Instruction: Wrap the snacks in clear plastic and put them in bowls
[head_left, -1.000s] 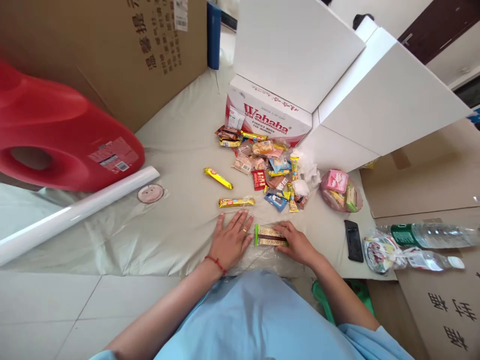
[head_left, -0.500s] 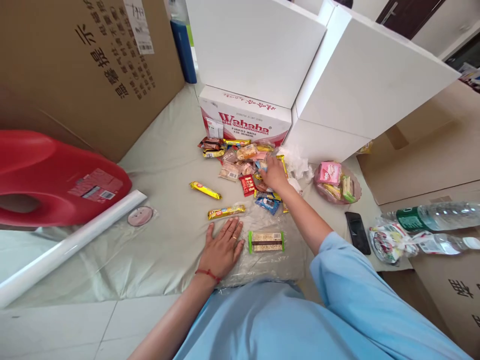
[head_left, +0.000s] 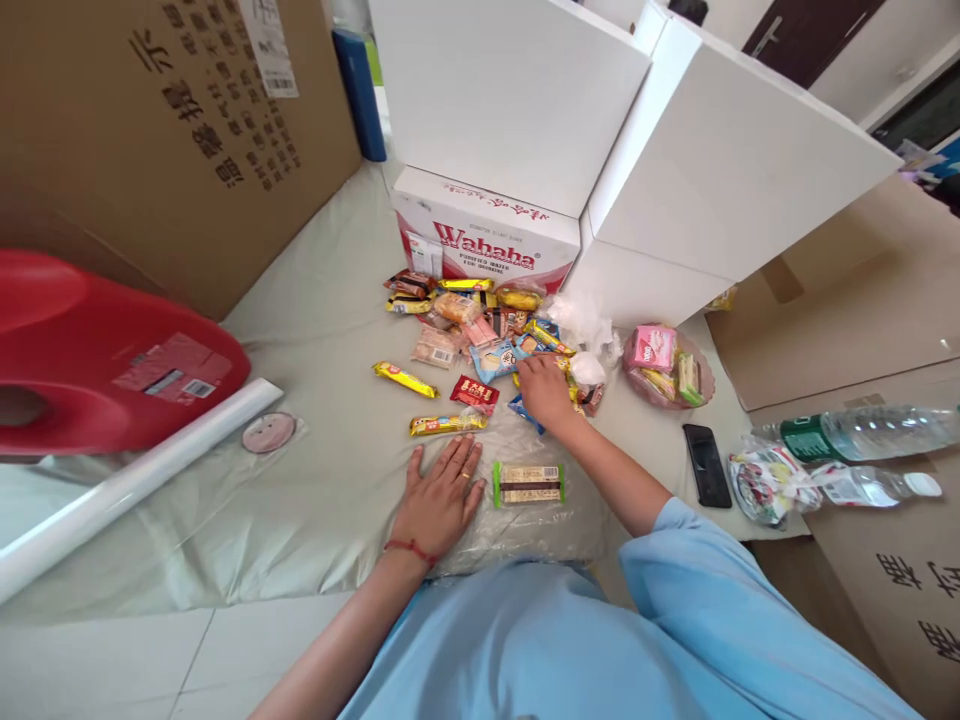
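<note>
My left hand point(head_left: 439, 495) lies flat on the cloth and the clear plastic sheet, fingers spread, holding nothing. Just beyond its fingertips is a yellow snack bar point(head_left: 448, 425); a green-ended biscuit packet point(head_left: 529, 484) lies to its right. My right hand point(head_left: 546, 392) reaches into the heap of wrapped snacks, fingers curled down and closed; what they grip, if anything, is hidden. Beside its fingers are a light-blue packet point(head_left: 495, 360) and a yellow wrapper point(head_left: 549, 337). A red packet point(head_left: 474, 392) lies at the near left of the heap, with another yellow bar point(head_left: 405, 379) farther left.
A Wahaha carton point(head_left: 487, 235) and white boards point(head_left: 510, 90) stand behind the heap. At right are a pink bowl point(head_left: 694, 398) of snacks, a phone point(head_left: 707, 466) and bottles point(head_left: 877, 435). A red jug point(head_left: 112, 350) and a white roll point(head_left: 142, 485) lie left.
My right hand has moved toward me within the heap. The light-blue packet and red packet have shifted left, and the heap is more spread. My left hand stays flat.
</note>
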